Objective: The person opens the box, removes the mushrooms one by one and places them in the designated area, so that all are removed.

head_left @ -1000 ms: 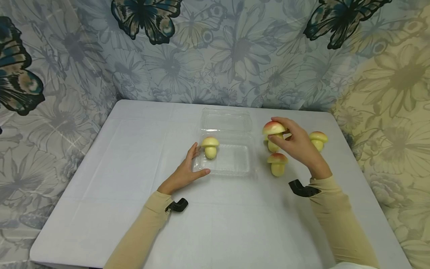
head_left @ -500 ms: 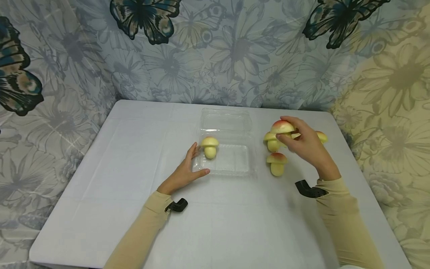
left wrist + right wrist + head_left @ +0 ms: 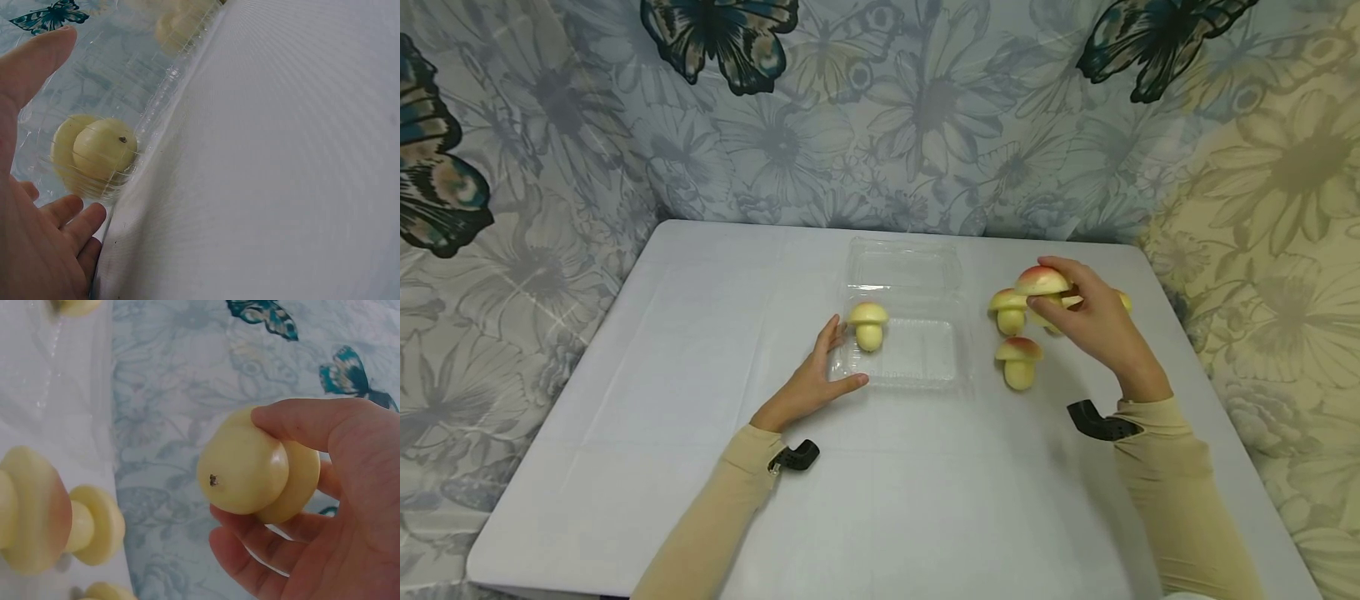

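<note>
My right hand (image 3: 1101, 325) grips a toy mushroom (image 3: 1042, 281) with a reddish, pale-yellow cap, thumb on one side and fingers on the other. Its round stem (image 3: 240, 469) faces the right wrist camera. At the middle of the table, a clear plastic clamshell box (image 3: 921, 354) lies with its lid folded back. Inside its left part is one yellow mushroom (image 3: 868, 327). My left hand (image 3: 808, 385) spreads at the box's left side, thumb by the front left corner and fingertips along the left wall; in the left wrist view its fingers (image 3: 81, 225) are loosely extended.
Right of the box lie two more mushrooms, one pale (image 3: 1008, 312) and one with a reddish cap (image 3: 1019, 367). Another mushroom (image 3: 1124, 301) shows partly behind my right hand. The white-covered table (image 3: 625, 417) meets patterned cloth walls (image 3: 940, 125) behind and beside it.
The right hand has moved to the right with the mushroom, uncovering the pale mushroom and partly covering the far right one. The left hand and the box have stayed put.
</note>
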Demonstrator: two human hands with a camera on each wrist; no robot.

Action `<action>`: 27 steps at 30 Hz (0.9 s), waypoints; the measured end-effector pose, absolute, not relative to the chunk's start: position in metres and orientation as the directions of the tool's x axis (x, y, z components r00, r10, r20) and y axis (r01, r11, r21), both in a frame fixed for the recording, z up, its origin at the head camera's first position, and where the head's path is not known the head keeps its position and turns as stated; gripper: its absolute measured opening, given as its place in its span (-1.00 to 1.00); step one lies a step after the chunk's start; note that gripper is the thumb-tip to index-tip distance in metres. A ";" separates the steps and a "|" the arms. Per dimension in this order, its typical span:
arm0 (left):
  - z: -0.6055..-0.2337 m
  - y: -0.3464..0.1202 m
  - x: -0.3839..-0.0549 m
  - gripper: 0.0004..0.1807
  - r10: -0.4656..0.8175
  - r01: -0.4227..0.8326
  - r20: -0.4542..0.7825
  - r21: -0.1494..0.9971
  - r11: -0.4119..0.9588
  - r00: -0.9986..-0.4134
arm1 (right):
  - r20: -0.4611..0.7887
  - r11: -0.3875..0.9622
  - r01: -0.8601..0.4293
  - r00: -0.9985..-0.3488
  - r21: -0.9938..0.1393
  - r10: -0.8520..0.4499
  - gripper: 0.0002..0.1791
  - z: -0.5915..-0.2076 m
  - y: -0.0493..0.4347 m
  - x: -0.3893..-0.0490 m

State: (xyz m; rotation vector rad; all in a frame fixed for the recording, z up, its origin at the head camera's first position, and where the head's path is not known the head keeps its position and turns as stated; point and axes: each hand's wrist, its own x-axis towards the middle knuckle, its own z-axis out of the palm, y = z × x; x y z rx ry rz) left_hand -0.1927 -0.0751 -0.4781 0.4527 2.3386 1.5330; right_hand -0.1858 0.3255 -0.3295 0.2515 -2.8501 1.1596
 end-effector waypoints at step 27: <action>-0.480 -0.075 -0.194 0.24 0.432 0.119 -0.066 0.914 0.387 -0.899 | 0.045 0.746 -0.040 -0.999 -0.665 -0.014 -0.26 -0.333 0.355 -0.174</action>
